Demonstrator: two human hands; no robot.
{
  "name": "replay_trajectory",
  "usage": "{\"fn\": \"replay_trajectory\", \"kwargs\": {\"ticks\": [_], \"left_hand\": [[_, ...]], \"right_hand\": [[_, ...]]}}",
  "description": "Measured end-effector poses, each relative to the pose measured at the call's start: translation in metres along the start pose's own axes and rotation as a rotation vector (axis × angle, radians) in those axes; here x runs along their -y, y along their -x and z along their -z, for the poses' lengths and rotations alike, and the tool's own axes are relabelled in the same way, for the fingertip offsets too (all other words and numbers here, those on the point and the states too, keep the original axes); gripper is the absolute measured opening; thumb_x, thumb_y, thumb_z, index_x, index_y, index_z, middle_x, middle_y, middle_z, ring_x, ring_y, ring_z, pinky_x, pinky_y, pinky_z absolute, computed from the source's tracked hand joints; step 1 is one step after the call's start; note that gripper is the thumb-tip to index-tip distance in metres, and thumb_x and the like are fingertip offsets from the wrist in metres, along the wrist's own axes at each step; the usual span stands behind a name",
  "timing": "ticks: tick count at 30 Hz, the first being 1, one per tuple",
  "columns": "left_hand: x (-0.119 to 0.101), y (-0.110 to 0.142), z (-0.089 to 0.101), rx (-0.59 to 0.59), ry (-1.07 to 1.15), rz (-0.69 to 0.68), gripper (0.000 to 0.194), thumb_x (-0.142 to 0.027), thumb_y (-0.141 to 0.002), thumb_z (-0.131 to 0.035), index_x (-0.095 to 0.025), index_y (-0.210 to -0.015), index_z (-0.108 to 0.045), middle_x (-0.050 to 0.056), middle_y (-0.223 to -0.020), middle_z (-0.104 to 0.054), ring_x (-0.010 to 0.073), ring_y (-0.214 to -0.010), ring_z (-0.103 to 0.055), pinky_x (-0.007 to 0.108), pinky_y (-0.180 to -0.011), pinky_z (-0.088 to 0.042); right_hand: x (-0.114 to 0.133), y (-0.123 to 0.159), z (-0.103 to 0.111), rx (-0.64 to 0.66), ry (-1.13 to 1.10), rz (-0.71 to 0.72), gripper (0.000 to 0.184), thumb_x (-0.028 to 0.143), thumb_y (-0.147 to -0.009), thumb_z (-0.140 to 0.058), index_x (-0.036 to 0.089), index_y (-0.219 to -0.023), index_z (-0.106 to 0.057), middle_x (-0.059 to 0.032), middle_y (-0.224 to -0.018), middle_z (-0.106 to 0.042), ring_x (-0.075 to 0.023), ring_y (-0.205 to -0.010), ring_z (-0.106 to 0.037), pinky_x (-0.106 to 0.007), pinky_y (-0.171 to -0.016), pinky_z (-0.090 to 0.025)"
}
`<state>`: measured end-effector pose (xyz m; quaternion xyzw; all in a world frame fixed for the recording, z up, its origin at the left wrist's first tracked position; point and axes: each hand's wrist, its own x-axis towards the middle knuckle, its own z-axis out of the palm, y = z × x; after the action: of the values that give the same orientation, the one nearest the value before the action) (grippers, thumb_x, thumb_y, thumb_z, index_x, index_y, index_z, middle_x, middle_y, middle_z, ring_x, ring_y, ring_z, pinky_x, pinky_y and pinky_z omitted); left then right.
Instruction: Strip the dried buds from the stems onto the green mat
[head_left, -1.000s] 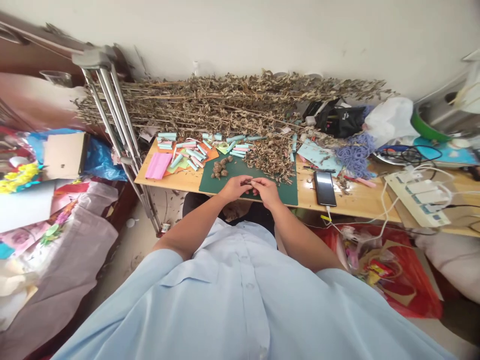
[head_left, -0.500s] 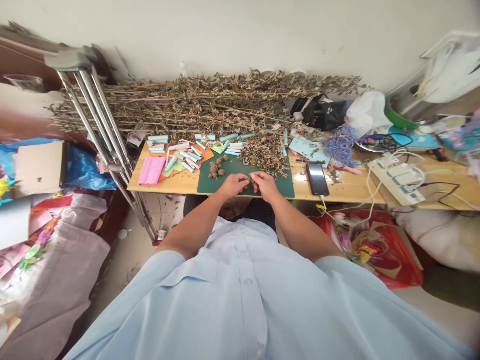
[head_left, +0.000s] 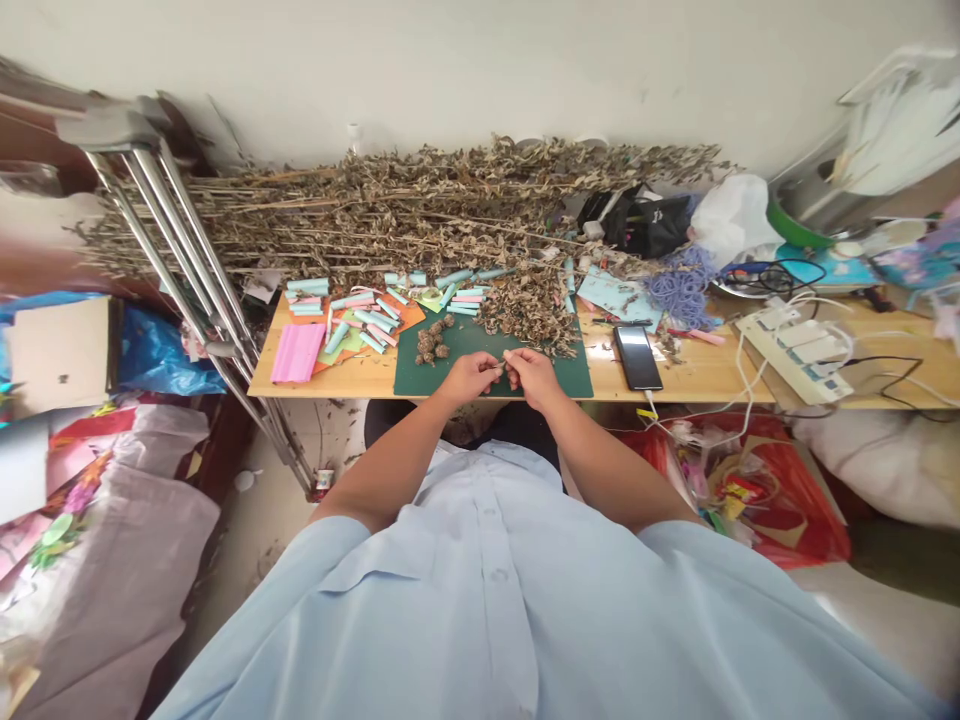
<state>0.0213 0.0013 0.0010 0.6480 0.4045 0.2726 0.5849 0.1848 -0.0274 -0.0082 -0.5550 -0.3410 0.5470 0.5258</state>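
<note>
My left hand and my right hand meet over the near edge of a dark green cutting mat. Both are pinched closed around a small dried bit between them, too small to name. A cluster of small brown rolled buds lies on the mat just beyond my left hand. A heap of loose dried leaves lies beyond my right hand. Long dried leafy branches are stacked along the back of the wooden table.
Rolled pastel paper tubes and pink sheets lie left of the mat. A black phone lies to its right, then a white power strip with cables. Metal crutches lean at the table's left. A red bag sits below.
My hands stay together at the mat's near edge, still pinched on the small bit. The view has swung a little to the right and back, so the table sits slightly differently in frame.
</note>
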Motion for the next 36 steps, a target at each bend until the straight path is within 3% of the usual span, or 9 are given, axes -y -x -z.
{"fn": "replay_trajectory", "kwargs": {"ticks": [5,11,16,24,36], "left_hand": [[0.002,0.0,0.001,-0.042,-0.036,-0.021,0.025,-0.039,-0.084,-0.064,-0.014,-0.083,-0.063,0.0,-0.065,-0.063,0.0085,-0.051,-0.057,0.02,-0.052,-0.041],[0.002,0.002,0.005,-0.067,0.12,0.037,0.029,-0.044,-0.086,-0.063,-0.015,-0.081,-0.059,0.002,-0.071,-0.065,0.0074,-0.05,-0.055,0.02,-0.047,-0.036],[0.001,0.009,0.008,-0.084,0.16,0.093,0.027,-0.042,-0.086,-0.063,-0.015,-0.081,-0.057,0.002,-0.074,-0.065,0.0077,-0.051,-0.056,0.02,-0.044,-0.033],[0.003,0.017,0.015,-0.212,0.104,0.121,0.027,-0.041,-0.085,-0.063,-0.016,-0.077,-0.057,0.0,-0.065,-0.063,0.008,-0.049,-0.055,0.021,-0.047,-0.036],[0.009,0.019,0.021,-0.203,0.394,0.157,0.03,-0.043,-0.082,-0.068,-0.017,-0.077,-0.054,0.0,-0.064,-0.06,0.006,-0.047,-0.051,0.019,-0.043,-0.029]], "right_hand": [[0.008,-0.003,-0.002,-0.026,-0.026,-0.05,0.044,0.06,-0.065,-0.08,0.021,-0.072,-0.062,0.0033,-0.061,-0.056,-0.008,-0.046,-0.042,-0.023,-0.04,-0.033],[0.013,-0.001,-0.005,0.096,0.006,-0.073,0.048,0.062,-0.069,-0.077,0.02,-0.092,-0.073,0.0009,-0.069,-0.065,-0.0095,-0.05,-0.047,-0.023,-0.043,-0.034],[0.006,0.001,-0.011,0.115,0.137,0.003,0.035,0.052,-0.067,-0.08,0.019,-0.079,-0.073,0.0043,-0.051,-0.055,-0.0101,-0.047,-0.045,-0.024,-0.045,-0.037],[0.004,-0.008,-0.017,0.185,0.21,-0.005,0.038,0.056,-0.07,-0.078,0.02,-0.071,-0.067,0.0041,-0.05,-0.054,-0.0103,-0.046,-0.046,-0.023,-0.041,-0.039],[0.0,-0.013,-0.014,0.097,0.033,-0.057,0.037,0.052,-0.066,-0.083,0.02,-0.071,-0.065,0.0037,-0.054,-0.057,-0.0087,-0.044,-0.045,-0.022,-0.04,-0.039]]}}
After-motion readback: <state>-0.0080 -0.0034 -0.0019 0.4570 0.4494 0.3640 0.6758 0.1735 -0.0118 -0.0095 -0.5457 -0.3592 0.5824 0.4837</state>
